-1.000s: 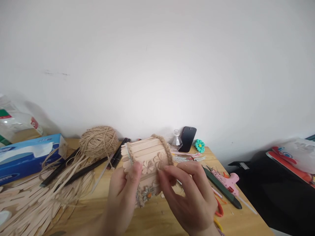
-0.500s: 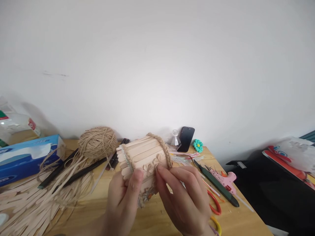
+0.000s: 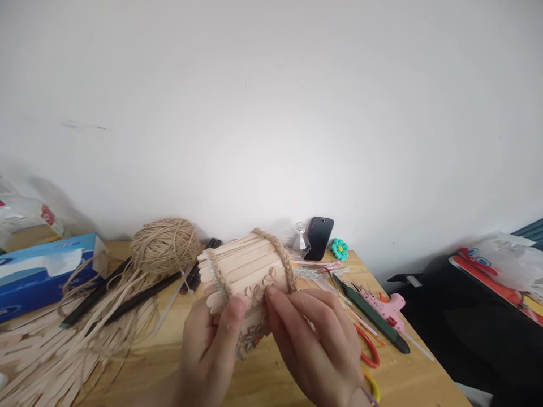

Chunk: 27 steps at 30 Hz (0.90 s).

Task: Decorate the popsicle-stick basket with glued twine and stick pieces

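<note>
a pale wall (image 3: 271, 113) fills most of the view, and below it runs a wooden table (image 3: 258, 387), with a black surface (image 3: 470, 333) off to the right. on the table's left a loose heap of flat wooden sticks (image 3: 55, 362) spreads toward the near edge, beside a blue tissue box (image 3: 42, 288). in the middle, held up over the table, is a cylinder of craft sticks (image 3: 241, 265), tilted on its side. the left hand (image 3: 212, 345) grips it around the lower left end, thumb across the front; the right hand (image 3: 314, 339) is at its right side, thumb and forefinger drawn together against the sticks, though i cannot tell whether they pinch a small piece between them. a ball of twine (image 3: 164, 244) sits behind the heap, near the wall. a dark green tool (image 3: 369, 314) lies at an angle to the right of the hands, with a pink glue gun (image 3: 391, 308) just beside it. a black phone (image 3: 320, 237) leans against the wall, next to a small clear bottle (image 3: 301, 242). smaller again are a turquoise flower (image 3: 339, 249) right of the phone, a braided cord (image 3: 285, 254) around the cylinder's right end, and two pale petal flowers (image 3: 271, 277) on its front.
</note>
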{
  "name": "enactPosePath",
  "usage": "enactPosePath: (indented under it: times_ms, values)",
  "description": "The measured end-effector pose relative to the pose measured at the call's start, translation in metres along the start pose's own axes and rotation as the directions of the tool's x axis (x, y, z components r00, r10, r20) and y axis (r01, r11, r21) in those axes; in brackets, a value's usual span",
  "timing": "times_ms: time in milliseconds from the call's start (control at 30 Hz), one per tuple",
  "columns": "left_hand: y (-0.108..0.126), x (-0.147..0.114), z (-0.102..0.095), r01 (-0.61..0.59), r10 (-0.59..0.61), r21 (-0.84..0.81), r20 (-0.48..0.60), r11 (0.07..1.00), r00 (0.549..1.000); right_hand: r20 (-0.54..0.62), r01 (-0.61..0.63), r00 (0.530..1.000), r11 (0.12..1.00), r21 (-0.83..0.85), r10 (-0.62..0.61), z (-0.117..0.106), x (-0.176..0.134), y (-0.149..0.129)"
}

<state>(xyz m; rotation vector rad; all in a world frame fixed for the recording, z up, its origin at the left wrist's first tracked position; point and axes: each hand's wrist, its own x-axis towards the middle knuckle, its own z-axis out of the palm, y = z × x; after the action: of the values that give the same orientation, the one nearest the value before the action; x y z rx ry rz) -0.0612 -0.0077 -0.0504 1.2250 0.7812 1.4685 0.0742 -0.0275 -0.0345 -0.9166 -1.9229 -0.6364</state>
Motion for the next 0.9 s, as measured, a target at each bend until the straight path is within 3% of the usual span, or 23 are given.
enactPosePath:
  times_ms: [200, 600, 733, 900]
  values:
    - [0.002, -0.001, -0.001, 0.014, -0.014, -0.011, 0.014, 1.0, 1.0, 0.042, 0.018, 0.999, 0.999, 0.028, -0.02, -0.004, 0.0, 0.002]
    - [-0.001, 0.0, -0.002, 0.03, -0.03, 0.002, -0.023, 1.0, 0.999, -0.009, -0.023, 1.0, 1.0, -0.011, 0.023, 0.0, 0.003, -0.003]
    - [0.002, 0.001, -0.001, 0.094, -0.094, -0.039, -0.001, 0.995, 0.996, -0.007, -0.019, 1.0, 0.998, 0.053, 0.02, -0.003, 0.006, -0.002]
    - [0.005, 0.004, 0.002, 0.184, -0.196, -0.177, -0.057, 0.967, 0.979, -0.143, -0.087, 0.985, 0.993, 0.083, 0.098, -0.006, 0.01, -0.003]
